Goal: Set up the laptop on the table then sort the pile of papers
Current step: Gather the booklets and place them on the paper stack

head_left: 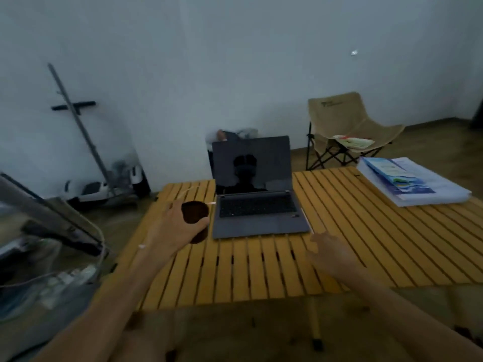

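- Laptop: open, screen dark, on slatted yellow table, far-centre.
- Pile of papers: table's far-right corner, well apart from laptop.
- Left hand: grasps dark round object, just left of laptop; white cable beside it.
- Right hand: released, fingers relaxed, over the table near the laptop's front-right corner.

Table: wooden slats, yellow, smooth satin finish. Laptop: grey matt casing, glossy dark screen, reflective. Pile of papers: white paper, glossy printed cover on top. Folding chair: beige cloth, matt; black metal frame.
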